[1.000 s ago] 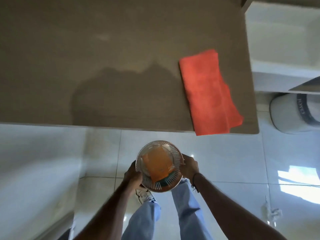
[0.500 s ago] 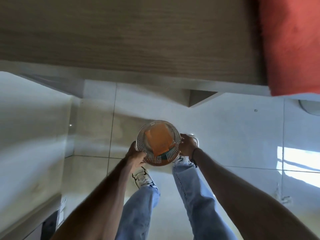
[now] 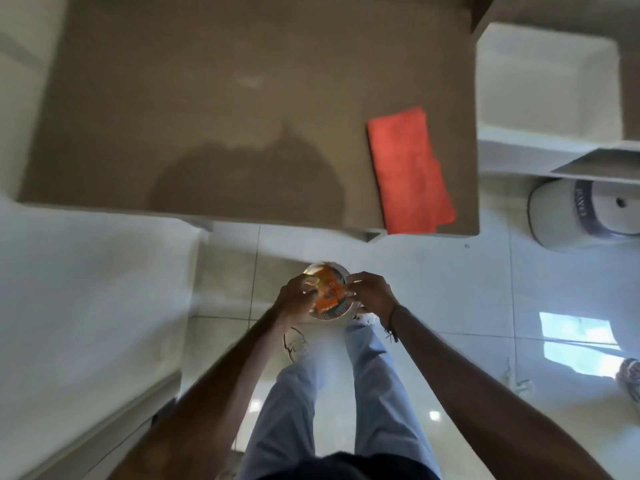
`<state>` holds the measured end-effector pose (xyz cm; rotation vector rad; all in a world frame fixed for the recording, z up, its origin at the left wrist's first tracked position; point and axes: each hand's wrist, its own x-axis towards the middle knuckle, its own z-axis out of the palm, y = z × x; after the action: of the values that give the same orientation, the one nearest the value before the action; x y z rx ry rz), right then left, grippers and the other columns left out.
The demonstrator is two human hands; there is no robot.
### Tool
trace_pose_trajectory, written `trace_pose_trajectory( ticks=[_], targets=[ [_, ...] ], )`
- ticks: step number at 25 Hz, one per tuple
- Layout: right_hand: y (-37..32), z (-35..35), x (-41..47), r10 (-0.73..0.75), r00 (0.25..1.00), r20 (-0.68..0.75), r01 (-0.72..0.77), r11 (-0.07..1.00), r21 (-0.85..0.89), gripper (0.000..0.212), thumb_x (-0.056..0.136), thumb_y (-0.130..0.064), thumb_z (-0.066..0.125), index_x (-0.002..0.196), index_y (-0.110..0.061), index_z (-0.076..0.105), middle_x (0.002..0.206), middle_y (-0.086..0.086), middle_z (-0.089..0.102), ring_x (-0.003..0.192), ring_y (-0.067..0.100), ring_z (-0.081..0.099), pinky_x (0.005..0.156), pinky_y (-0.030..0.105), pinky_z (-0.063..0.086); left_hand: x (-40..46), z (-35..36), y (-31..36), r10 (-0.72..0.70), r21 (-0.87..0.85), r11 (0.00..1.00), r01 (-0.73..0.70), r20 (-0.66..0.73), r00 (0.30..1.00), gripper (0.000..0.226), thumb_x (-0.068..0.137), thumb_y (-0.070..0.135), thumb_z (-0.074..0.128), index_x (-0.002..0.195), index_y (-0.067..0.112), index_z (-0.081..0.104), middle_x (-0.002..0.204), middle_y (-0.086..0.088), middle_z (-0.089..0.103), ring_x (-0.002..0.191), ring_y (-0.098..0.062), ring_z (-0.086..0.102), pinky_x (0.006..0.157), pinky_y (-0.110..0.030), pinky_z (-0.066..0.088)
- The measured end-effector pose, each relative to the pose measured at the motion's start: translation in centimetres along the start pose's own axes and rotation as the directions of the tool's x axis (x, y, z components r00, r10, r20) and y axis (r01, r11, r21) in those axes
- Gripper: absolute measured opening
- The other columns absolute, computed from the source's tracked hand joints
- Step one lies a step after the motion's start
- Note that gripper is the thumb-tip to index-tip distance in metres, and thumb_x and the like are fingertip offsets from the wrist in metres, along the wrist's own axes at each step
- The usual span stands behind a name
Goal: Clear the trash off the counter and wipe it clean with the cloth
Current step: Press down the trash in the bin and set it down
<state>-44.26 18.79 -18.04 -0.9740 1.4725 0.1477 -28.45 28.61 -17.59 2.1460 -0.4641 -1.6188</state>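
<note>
We hold a paper plate (image 3: 329, 308) of orange trash (image 3: 327, 292) low over the floor, left hand (image 3: 296, 299) and right hand (image 3: 372, 294) closed on its opposite rims. The counter (image 3: 242, 98) lies ahead, looking bare but for the red cloth (image 3: 410, 171), folded at its near right corner, long axis running away from us. We judge the right hand the nearer one for reaching forward and right to it.
</note>
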Motion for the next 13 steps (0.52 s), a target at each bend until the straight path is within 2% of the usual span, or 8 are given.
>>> trace_pose_trajectory(
  ticks=[2, 5, 7, 8, 10, 11, 13],
  targets=[
    [-2.8, -1.7, -4.6, -0.102, 0.994, 0.040, 0.099, 0.993, 0.069, 0.014, 0.085, -0.009, 0.064, 0.090, -0.017, 0.074, 0.096, 0.024, 0.075, 0.076, 0.025, 0.065, 0.063, 0.031, 0.053, -3.3, -1.8, 3.5, 0.137, -0.020, 0.990, -0.137, 0.003, 0.991, 0.035, 0.092, 0.012, 0.059, 0.126, 0.015, 0.066, 0.125, -0.013, 0.072, 0.105, -0.031, 0.074, 0.091, -0.039, 0.059],
    [-6.8, -5.0, -9.1, -0.246, 0.968, 0.046, 0.236, 0.959, 0.158, 0.017, 0.088, -0.013, 0.057, 0.092, -0.013, 0.074, 0.091, 0.016, 0.079, 0.073, 0.022, 0.071, 0.059, 0.027, 0.051, -5.6, -3.7, 9.1, 0.285, -0.089, 0.954, -0.287, -0.035, 0.958, 0.024, 0.094, 0.007, 0.058, 0.113, 0.016, 0.068, 0.112, -0.012, 0.076, 0.081, -0.023, 0.075, 0.073, -0.030, 0.059],
    [-9.2, -6.9, -10.7, -0.343, 0.935, -0.092, 0.354, 0.914, 0.197, 0.017, 0.090, -0.012, 0.056, 0.093, -0.011, 0.073, 0.083, 0.008, 0.080, 0.072, 0.025, 0.072, 0.058, 0.027, 0.053, -6.1, -4.0, 12.9, 0.351, -0.138, 0.924, -0.357, -0.064, 0.934, 0.021, 0.095, -0.001, 0.054, 0.109, 0.007, 0.066, 0.101, -0.016, 0.073, 0.074, -0.026, 0.070, 0.071, -0.032, 0.055],
    [-10.3, -7.8, -11.0, -0.391, 0.892, -0.225, 0.433, 0.882, 0.185, 0.015, 0.088, -0.010, 0.058, 0.091, -0.012, 0.072, 0.084, 0.006, 0.080, 0.074, 0.028, 0.072, 0.058, 0.027, 0.053, -6.0, -3.8, 14.7, 0.377, -0.152, 0.911, -0.384, -0.079, 0.923, 0.021, 0.093, -0.006, 0.052, 0.106, 0.004, 0.065, 0.092, -0.017, 0.071, 0.072, -0.028, 0.067, 0.073, -0.036, 0.053],
    [-12.2, -9.9, -10.7, -0.441, 0.747, -0.497, 0.525, 0.850, 0.035, 0.014, 0.083, -0.013, 0.066, 0.095, -0.018, 0.070, 0.089, 0.003, 0.078, 0.083, 0.027, 0.074, 0.063, 0.023, 0.054, -5.1, -2.9, 18.3, 0.405, -0.120, 0.900, -0.418, -0.121, 0.906, 0.024, 0.088, -0.007, 0.053, 0.106, -0.001, 0.067, 0.082, -0.015, 0.070, 0.074, -0.028, 0.065, 0.076, -0.040, 0.053],
    [-12.9, -10.8, -10.5, -0.457, 0.693, -0.557, 0.503, 0.861, -0.081, 0.027, 0.078, -0.021, 0.072, 0.104, -0.019, 0.066, 0.095, 0.001, 0.075, 0.089, 0.025, 0.072, 0.069, 0.025, 0.056, -4.5, -2.3, 20.0, 0.425, -0.061, 0.897, -0.437, -0.143, 0.894, 0.026, 0.086, -0.006, 0.056, 0.109, -0.001, 0.069, 0.085, -0.015, 0.072, 0.076, -0.028, 0.066, 0.078, -0.041, 0.056],
    [-13.8, -12.6, -9.4, -0.506, 0.707, -0.494, 0.358, 0.859, -0.366, 0.063, 0.067, -0.038, 0.079, 0.121, -0.017, 0.055, 0.110, 0.006, 0.067, 0.101, 0.027, 0.064, 0.083, 0.037, 0.056, -3.2, -0.6, 22.9, 0.508, 0.115, 0.861, -0.495, -0.189, 0.840, 0.025, 0.081, -0.006, 0.065, 0.104, 0.000, 0.072, 0.090, -0.021, 0.076, 0.078, -0.025, 0.068, 0.081, -0.045, 0.060]
  ],
)
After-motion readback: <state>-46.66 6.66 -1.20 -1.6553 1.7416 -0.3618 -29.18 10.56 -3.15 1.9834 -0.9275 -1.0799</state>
